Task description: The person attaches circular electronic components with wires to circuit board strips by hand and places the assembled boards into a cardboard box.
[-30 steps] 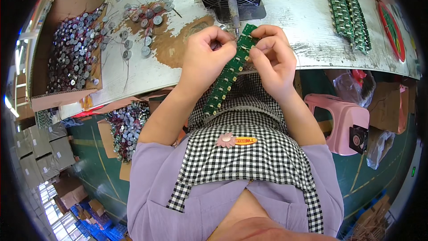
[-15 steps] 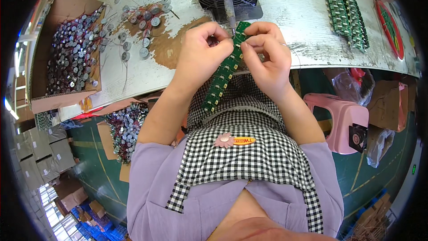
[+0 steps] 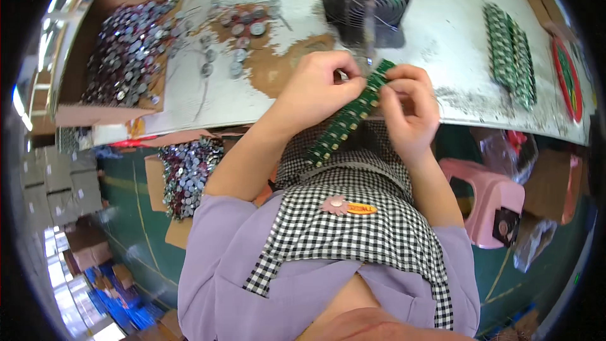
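A long green circuit board strip [image 3: 344, 125] runs slantwise over my lap, its upper end near the table edge. My right hand [image 3: 411, 104] is closed, with thumb and fingers on the strip's upper right edge. My left hand [image 3: 325, 91] is closed in a pinch against the strip's left edge. What its fingertips hold is too small and hidden to make out. Just above the strip's top end, the tip of an upright soldering iron [image 3: 370, 43] points down between my hands. Motion blur softens the iron and the board's details.
Behind the iron stands a black fan [image 3: 394, 0]. Left are a carton [image 3: 104, 115] of small wired metal discs and loose discs [image 3: 238, 55] on the table. Stacked green boards [image 3: 505, 50] and a red-rimmed oval tray [image 3: 576, 104] lie right. Below right stands a pink stool [image 3: 483, 196].
The whole view has shifted, so the table, hands and board sit lower and further right in the picture. Both hands keep nearly the same hold at the strip's upper end.
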Action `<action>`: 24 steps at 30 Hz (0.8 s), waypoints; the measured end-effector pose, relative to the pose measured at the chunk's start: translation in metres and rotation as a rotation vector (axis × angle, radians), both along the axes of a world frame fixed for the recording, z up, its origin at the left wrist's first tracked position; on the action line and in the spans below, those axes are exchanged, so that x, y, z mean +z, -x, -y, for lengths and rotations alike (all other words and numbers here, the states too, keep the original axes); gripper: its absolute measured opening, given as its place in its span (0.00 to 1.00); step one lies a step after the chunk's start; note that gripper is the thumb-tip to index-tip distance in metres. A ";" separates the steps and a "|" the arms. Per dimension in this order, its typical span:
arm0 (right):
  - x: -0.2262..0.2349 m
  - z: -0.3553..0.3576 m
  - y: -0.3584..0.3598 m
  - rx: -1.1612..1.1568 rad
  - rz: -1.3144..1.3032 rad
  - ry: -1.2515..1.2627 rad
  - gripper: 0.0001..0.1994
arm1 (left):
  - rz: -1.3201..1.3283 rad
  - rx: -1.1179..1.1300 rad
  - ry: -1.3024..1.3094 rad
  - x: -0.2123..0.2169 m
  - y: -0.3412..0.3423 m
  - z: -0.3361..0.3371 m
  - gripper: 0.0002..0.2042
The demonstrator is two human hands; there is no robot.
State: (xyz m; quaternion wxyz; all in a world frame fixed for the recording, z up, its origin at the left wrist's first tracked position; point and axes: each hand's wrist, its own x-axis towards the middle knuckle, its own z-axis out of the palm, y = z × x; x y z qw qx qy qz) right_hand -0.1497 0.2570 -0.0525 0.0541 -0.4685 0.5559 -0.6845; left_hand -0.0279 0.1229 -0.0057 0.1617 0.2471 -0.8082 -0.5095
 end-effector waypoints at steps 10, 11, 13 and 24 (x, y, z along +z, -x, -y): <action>-0.013 -0.001 0.011 -0.024 0.130 0.003 0.01 | -0.217 0.732 0.549 0.018 -0.052 0.130 0.12; -0.014 -0.001 0.011 -0.006 0.157 0.024 0.02 | -0.146 0.751 0.548 0.016 -0.053 0.136 0.12; -0.016 -0.002 0.012 -0.001 0.160 0.033 0.02 | -0.020 0.622 0.817 0.013 -0.049 0.143 0.11; -0.012 -0.006 0.015 0.023 0.260 0.041 0.01 | 0.066 0.540 1.182 0.023 -0.042 0.146 0.12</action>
